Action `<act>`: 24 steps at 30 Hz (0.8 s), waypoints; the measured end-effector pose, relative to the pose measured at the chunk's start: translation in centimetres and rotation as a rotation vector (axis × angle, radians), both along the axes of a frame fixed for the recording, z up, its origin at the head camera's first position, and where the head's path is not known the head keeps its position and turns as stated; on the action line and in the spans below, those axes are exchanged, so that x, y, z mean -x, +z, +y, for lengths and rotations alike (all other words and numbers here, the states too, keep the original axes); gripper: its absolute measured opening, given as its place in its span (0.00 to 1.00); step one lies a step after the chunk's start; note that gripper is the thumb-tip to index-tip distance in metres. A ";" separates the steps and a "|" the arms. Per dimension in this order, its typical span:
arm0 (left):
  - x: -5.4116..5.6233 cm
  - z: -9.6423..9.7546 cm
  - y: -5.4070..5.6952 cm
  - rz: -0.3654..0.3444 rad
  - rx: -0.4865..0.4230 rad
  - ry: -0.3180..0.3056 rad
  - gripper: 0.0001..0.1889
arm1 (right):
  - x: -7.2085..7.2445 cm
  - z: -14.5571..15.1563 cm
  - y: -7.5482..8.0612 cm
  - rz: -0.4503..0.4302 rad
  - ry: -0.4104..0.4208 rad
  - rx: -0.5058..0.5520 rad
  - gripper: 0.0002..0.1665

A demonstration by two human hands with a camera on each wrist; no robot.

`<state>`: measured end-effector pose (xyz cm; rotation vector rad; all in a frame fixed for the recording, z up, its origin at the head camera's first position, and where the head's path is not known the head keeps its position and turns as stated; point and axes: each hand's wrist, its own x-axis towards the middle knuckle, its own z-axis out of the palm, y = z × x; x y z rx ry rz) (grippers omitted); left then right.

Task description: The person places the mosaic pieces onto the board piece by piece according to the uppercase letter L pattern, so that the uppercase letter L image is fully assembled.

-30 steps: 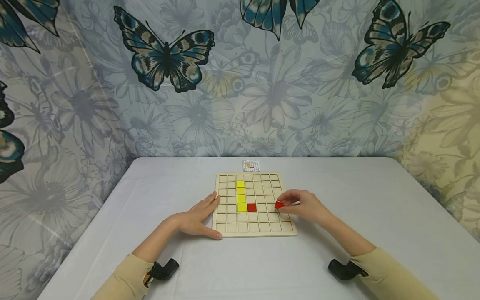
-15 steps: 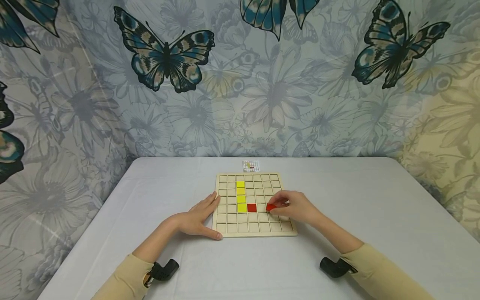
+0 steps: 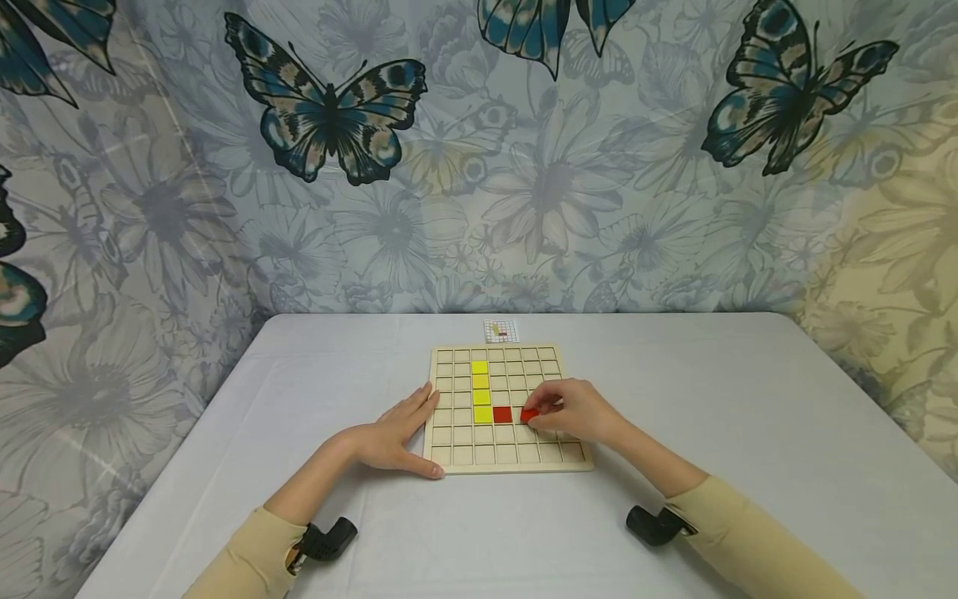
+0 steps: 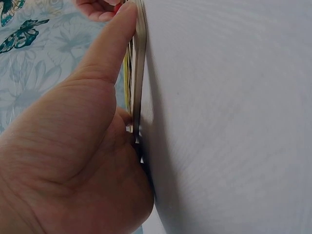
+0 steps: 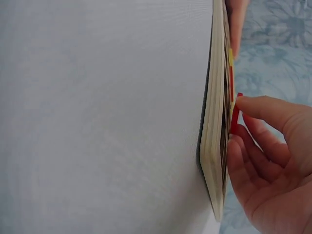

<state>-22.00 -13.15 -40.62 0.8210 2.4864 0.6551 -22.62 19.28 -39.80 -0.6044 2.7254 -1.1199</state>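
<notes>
A light wooden grid board [image 3: 464, 454] lies flat on the table. Down one of its columns run several yellow square tiles [image 3: 481, 389], and a red square tile [image 3: 502, 414] sits right of the lowest one. My right hand [image 3: 575, 410] pinches a second red tile [image 3: 529, 414] between thumb and fingers, a short way right of the placed red one. In the right wrist view that held red tile [image 5: 236, 117] is tilted against the board's surface. At the board's left edge rests my left hand [image 3: 392, 433], fingers straight and spread, thumb at the near corner.
A small printed card [image 3: 501, 331] with a coloured grid pattern lies just behind the board. White cloth covers the table [image 3: 337, 358]. A butterfly-and-flower wall covering [image 3: 554, 191] rises behind the table's far edge. Each wrist carries a black camera mount.
My right hand has moved left across the board with the red tile, from near the right edge toward the placed red tile. The left hand has stayed still.
</notes>
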 end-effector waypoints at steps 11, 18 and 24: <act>0.0 0.0 -0.1 0.003 -0.005 -0.002 0.61 | 0.3 -0.5 -0.2 0.079 0.062 -0.012 0.08; 0.0 0.0 -0.1 0.002 -0.010 -0.003 0.61 | 0.4 -0.5 -0.5 0.077 0.064 -0.004 0.08; 0.0 0.0 -0.1 0.002 -0.007 -0.002 0.61 | 0.4 -0.4 -0.4 0.073 0.069 0.012 0.08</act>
